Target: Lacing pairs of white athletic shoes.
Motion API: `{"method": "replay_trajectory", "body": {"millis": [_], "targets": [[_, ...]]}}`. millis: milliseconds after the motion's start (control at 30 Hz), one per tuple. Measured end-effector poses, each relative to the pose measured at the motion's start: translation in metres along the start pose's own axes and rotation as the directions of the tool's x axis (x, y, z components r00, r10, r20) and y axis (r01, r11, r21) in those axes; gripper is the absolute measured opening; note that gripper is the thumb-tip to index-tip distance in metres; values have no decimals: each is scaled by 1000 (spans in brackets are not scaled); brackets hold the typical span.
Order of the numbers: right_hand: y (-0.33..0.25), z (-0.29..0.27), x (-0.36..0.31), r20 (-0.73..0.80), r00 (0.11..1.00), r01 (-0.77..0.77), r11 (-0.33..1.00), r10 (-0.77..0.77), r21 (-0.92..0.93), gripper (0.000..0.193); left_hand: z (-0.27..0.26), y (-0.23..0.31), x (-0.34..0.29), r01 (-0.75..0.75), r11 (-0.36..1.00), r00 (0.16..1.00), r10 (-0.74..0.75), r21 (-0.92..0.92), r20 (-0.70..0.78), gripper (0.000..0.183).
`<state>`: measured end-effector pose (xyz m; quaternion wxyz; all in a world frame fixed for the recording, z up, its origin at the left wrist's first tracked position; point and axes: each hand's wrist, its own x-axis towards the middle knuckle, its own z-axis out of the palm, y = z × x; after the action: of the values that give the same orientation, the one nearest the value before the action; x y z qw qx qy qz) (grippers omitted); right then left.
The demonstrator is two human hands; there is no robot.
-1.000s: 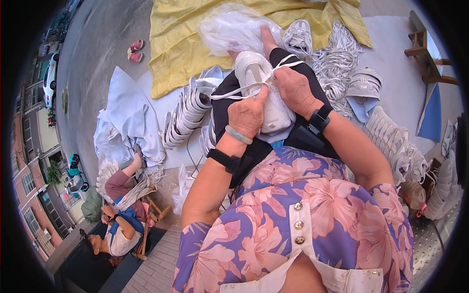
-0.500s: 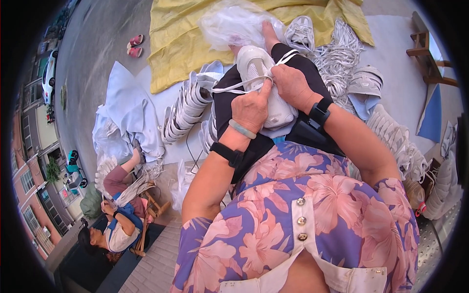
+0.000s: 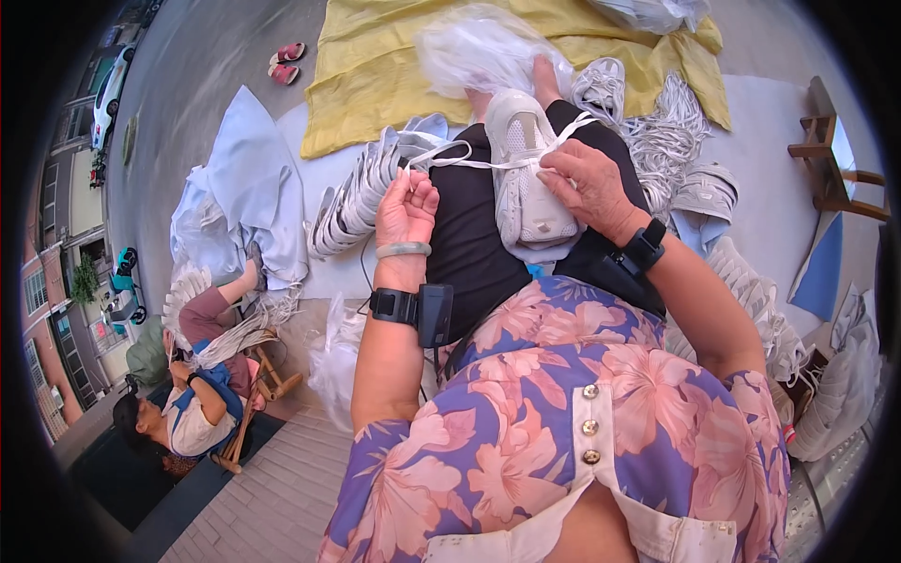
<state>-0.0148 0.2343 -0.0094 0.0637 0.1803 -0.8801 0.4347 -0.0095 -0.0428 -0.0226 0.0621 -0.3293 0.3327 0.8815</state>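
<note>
A white shoe upper [image 3: 527, 218] with mesh panels lies across my thighs, its toe pointing away from me. A flat white shoelace [image 3: 477, 165] crosses it and stretches out to the left. My left hand [image 3: 406, 208] is raised beside my left thigh, thumb and forefinger closed on one end of that lace. Against the upper's right side, my right hand [image 3: 589, 190] has its thumb and fingertips pinched where the lace crosses; the exact grip is partly hidden. Another stretch of lace sticks out beyond the right fingers.
Nested shoe uppers [image 3: 352, 202] lie at left, more uppers [image 3: 741, 286] at right. A heap of white laces [image 3: 668, 136] and a laced shoe [image 3: 601, 89] lie ahead, near clear plastic [image 3: 483, 47] on yellow sheeting [image 3: 375, 70]. A seated person [image 3: 202, 403] works at lower left.
My left hand has moved away from the shoe upper, left and slightly down, drawing the lace out with it. My right hand has stayed at the upper. The whole view has shifted a little.
</note>
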Motion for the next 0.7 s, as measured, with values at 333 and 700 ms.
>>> {"method": "replay_trajectory", "body": {"millis": [333,700], "targets": [[-17,0,14,441,852,469,785,-282,-404,19,42,-45,-13,6,918,966,-108,397,234,11],[-10,-3,13,402,886,417,773,-230,-478,42,65,-70,-3,-86,852,975,-35,516,219,8]]}}
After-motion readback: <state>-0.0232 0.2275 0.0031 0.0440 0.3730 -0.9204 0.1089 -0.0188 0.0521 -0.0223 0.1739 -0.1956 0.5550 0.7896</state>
